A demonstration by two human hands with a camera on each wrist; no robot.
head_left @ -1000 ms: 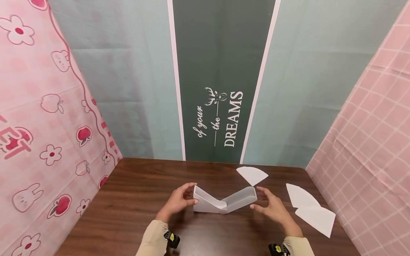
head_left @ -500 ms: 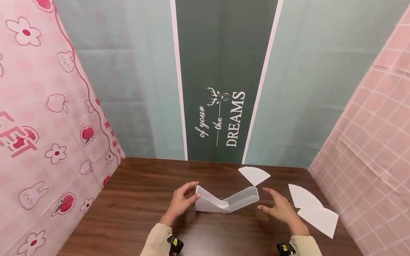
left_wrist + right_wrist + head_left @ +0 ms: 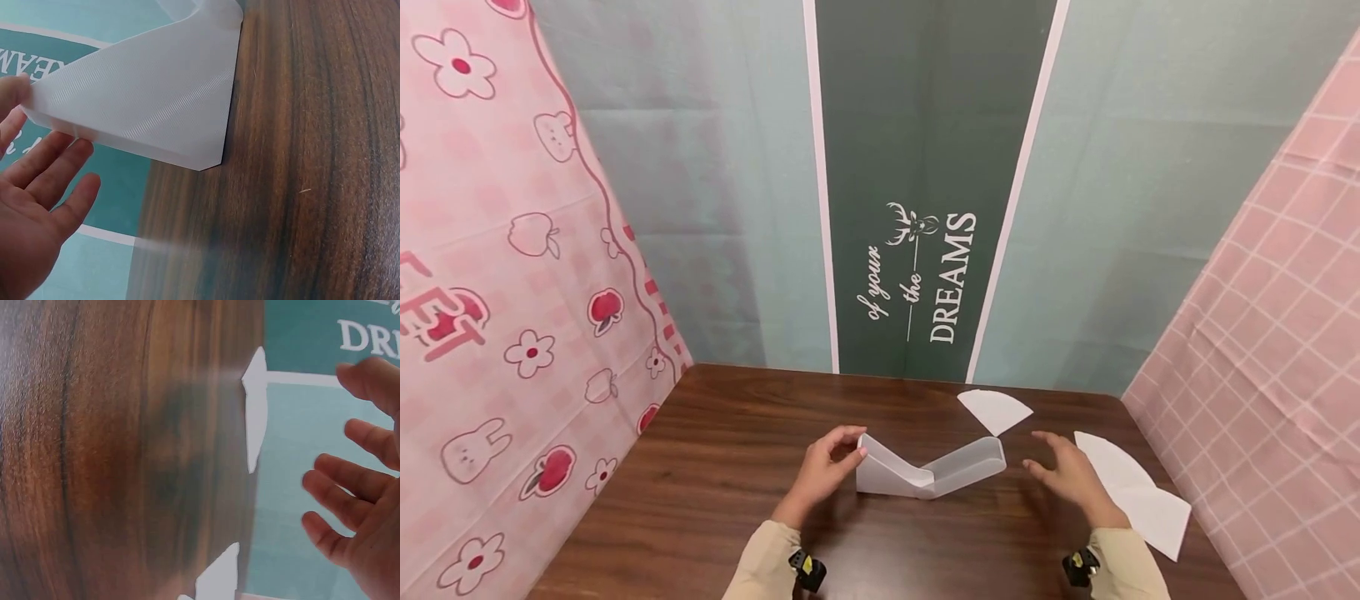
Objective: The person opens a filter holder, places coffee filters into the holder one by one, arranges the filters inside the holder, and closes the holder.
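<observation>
A translucent white plastic holder (image 3: 891, 482), an open-topped shape like a wide V, stands on the wooden table. My left hand (image 3: 826, 468) holds its left end, the thumb at the near side and the fingers round the end edge. In the left wrist view the holder's flat ribbed side (image 3: 150, 94) shows, with my left fingertips against its edge. My right hand (image 3: 1071, 479) is in the air to the right of the holder, apart from it, fingers spread and holding nothing. The fan-shaped paper filters (image 3: 1153, 517) lie partly hidden behind my right hand and forearm.
One more fan-shaped paper filter (image 3: 996, 410) lies beyond the holder's right end. The dark wooden table (image 3: 722, 450) is bordered by a green curtain (image 3: 902, 167) behind and pink cloths on both sides.
My right hand has let go of the holder's right end and moved away to the right, towards the paper filters. The left hand keeps its place, its thumb shifted slightly higher.
</observation>
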